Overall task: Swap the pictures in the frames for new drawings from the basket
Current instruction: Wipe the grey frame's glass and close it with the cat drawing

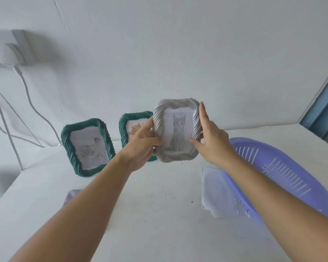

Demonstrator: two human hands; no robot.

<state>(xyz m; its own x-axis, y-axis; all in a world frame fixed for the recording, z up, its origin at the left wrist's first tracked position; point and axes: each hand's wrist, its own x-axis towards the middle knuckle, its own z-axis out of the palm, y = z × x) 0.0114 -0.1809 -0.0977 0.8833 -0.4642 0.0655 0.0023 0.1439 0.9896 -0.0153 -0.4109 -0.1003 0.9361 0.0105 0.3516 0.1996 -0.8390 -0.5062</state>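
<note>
Two hands are gripping the grey frame (176,132) with its cat drawing (179,132) above the white table (140,214): our left hand (142,146) is clasping its left edge, our right hand (209,137) its right edge, near the purple basket (284,178). We are judging it best to keep it level and lower it gently beside the two green frames (88,147). We are seeing only part of the second green frame and cannot tell what the papers (218,193) show.
</note>
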